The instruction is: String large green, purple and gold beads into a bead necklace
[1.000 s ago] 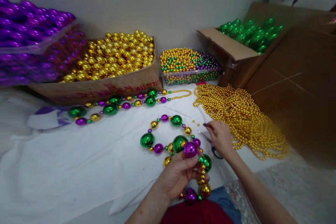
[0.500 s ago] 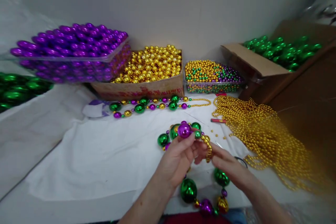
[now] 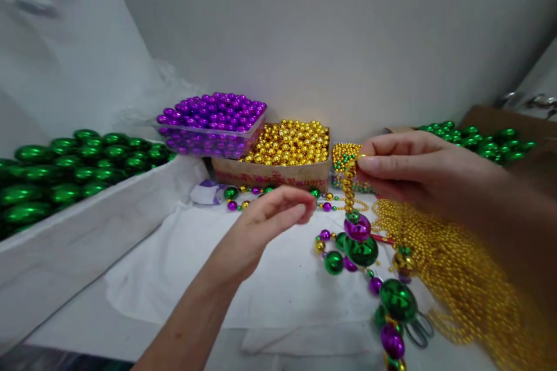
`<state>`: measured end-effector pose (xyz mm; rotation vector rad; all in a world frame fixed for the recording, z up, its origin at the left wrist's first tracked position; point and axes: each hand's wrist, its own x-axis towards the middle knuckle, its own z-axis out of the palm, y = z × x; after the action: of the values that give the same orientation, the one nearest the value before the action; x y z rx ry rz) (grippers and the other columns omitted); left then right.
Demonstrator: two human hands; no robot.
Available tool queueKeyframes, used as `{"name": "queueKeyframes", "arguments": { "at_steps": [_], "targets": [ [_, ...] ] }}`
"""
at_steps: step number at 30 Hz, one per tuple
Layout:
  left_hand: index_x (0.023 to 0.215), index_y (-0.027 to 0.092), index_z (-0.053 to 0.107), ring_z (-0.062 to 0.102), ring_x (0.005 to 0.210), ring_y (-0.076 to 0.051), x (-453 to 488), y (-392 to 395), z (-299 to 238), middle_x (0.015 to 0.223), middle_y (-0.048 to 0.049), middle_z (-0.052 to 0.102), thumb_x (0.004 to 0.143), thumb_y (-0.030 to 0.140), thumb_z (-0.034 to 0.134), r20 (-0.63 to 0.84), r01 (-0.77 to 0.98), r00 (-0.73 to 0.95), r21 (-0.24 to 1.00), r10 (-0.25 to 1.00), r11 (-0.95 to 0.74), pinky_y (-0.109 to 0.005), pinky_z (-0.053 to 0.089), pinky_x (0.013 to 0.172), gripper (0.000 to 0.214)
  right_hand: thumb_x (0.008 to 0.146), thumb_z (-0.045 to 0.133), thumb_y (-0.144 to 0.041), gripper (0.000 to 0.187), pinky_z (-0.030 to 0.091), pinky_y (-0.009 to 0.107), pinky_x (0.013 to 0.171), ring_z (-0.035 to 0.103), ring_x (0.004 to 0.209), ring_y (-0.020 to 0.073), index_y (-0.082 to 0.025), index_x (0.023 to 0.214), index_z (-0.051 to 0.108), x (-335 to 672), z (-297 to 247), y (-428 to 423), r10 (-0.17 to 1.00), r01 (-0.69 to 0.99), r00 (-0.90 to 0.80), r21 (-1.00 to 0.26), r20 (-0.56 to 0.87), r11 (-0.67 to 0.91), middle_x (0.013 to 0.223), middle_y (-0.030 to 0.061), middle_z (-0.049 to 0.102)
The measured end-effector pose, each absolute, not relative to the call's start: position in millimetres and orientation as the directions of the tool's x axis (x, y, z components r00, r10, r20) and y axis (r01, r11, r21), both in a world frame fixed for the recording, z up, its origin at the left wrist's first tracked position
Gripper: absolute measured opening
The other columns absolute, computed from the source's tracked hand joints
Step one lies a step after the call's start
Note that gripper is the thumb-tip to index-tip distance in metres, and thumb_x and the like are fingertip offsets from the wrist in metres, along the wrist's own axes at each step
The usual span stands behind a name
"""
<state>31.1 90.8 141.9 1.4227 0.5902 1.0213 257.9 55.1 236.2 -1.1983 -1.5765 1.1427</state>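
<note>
1. bead necklace [image 3: 362, 250]: hangs at right of centre, over the white cloth [image 3: 217, 272], its lower beads running off the bottom edge. a loop shows left of the hanging run; can't tell which beads rest on the cloth.
2. right hand [image 3: 402, 165]: thumb and fingertips closed in a pinch on the top of the necklace's small gold run. probably pinched high so weight pulls that run straight and keeps the big beads clear of the fingers.
3. left hand [image 3: 261, 223]: fingers loosely curled, small gap to the thumb, nothing seen in it. it's apart from the necklace; one hand looks enough for the load.
4. finished-looking second necklace [image 3: 232, 206] lies stretched along the foot of the boxes, likely parked there to free the middle.
5. scissors [image 3: 421, 330] sit by the gold strands [image 3: 439, 261], right-hand side, presumably for easy reach. red stick-shaped item [image 3: 383, 239] is near too, partly hidden.
6. stock seems sorted by colour: clear tub [image 3: 195, 128] of purple, cardboard box [image 3: 270, 174] of gold, white-walled bin [image 3: 96, 249] of green. small mixed tub [image 3: 348, 181] sits behind the right hand, partly covered.
</note>
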Motion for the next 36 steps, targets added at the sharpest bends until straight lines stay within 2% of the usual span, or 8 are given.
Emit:
{"name": "queueKeyframes", "arguments": {
  "at_steps": [2,7,12,16,21,26,31,36],
  "targets": [
    [0.104,0.015,0.067,0.061,0.094,-0.017,46,93,165,0.102,-0.0064,0.067,0.079,0.023,0.069,0.341,-0.32,0.528,0.928,0.778,-0.19,-0.025,0.046,0.084,0.026,0.078,0.067,-0.042,0.032,0.019,0.023,0.042,0.037,0.044,0.003,-0.018,0.058,0.06,238,258,53,0.965,0.313,-0.244,-0.934,0.098,0.174,0.049,-0.004,0.048],
    [0.084,0.012,0.064,0.055,0.055,-0.011,60,103,195,0.059,0.001,0.056,0.085,0.036,0.061,0.389,-0.449,0.745,0.893,0.543,-0.023,-0.028,0.049,0.064,0.024,0.08,0.066,-0.04,0.037,0.02,0.024,0.039,0.033,0.041,0.0043,-0.018,0.052,0.054,230,303,49,0.935,0.408,-0.272,-0.853,0.226,0.325,0.045,-0.0024,0.045],
    [0.076,0.014,0.06,0.05,0.048,-0.008,28,114,223,0.054,0.005,0.046,0.085,0.033,0.06,0.427,-0.552,0.624,0.834,0.654,-0.018,-0.026,0.048,0.056,0.021,0.078,0.067,-0.036,0.023,0.036,0.022,0.051,0.047,0.054,0.0087,-0.017,0.069,0.06,255,306,55,0.91,0.331,-0.414,-0.93,0.011,0.162,0.06,0.0,0.054],
    [0.072,0.013,0.06,0.051,0.048,-0.009,6,112,244,0.054,0.0039,0.047,0.086,0.03,0.059,0.434,-0.534,0.598,0.843,0.674,-0.068,-0.026,0.048,0.056,0.022,0.077,0.067,-0.029,0.016,0.038,0.02,0.057,0.05,0.06,0.0086,-0.014,0.075,0.062,255,303,52,0.873,0.406,-0.475,-0.908,-0.114,0.103,0.065,0.0008,0.057],
    [0.081,0.015,0.06,0.055,0.049,-0.012,-1,106,240,0.057,0.0019,0.054,0.086,0.033,0.058,0.354,-0.45,0.632,0.892,0.69,-0.046,-0.028,0.049,0.056,0.019,0.081,0.064,-0.03,0.023,0.026,0.019,0.042,0.038,0.046,0.0048,-0.014,0.066,0.059,251,329,49,0.87,0.386,-0.492,-0.897,-0.001,0.217,0.057,-0.0012,0.051],
    [0.08,0.011,0.061,0.061,0.057,-0.016,12,102,215,0.061,-0.0053,0.06,0.087,0.037,0.054,0.259,-0.326,0.758,0.945,0.599,0.005,-0.029,0.048,0.062,0.028,0.084,0.06,-0.035,0.027,0.027,0.02,0.039,0.041,0.044,0.0061,-0.012,0.071,0.065,254,336,51,0.879,0.379,-0.472,-0.885,0.068,0.272,0.053,-0.0001,0.052],
    [0.08,0.01,0.063,0.063,0.063,-0.019,25,100,195,0.066,-0.0083,0.063,0.088,0.043,0.051,0.244,-0.303,0.821,0.953,0.516,0.031,-0.032,0.047,0.069,0.036,0.082,0.06,-0.036,0.028,0.033,0.019,0.043,0.046,0.048,0.0066,-0.012,0.067,0.063,251,313,47,0.896,0.341,-0.444,-0.919,0.029,0.198,0.058,0.0016,0.055],
    [0.088,0.01,0.064,0.062,0.066,-0.017,33,100,188,0.069,-0.0078,0.063,0.089,0.046,0.047,0.253,-0.305,0.845,0.951,0.472,0.038,-0.032,0.046,0.074,0.04,0.079,0.057,-0.029,0.021,0.031,0.018,0.04,0.043,0.045,0.0059,-0.013,0.067,0.062,239,286,45,0.903,0.362,-0.428,-0.923,-0.039,0.132,0.057,0.0016,0.055]
  ]
}}
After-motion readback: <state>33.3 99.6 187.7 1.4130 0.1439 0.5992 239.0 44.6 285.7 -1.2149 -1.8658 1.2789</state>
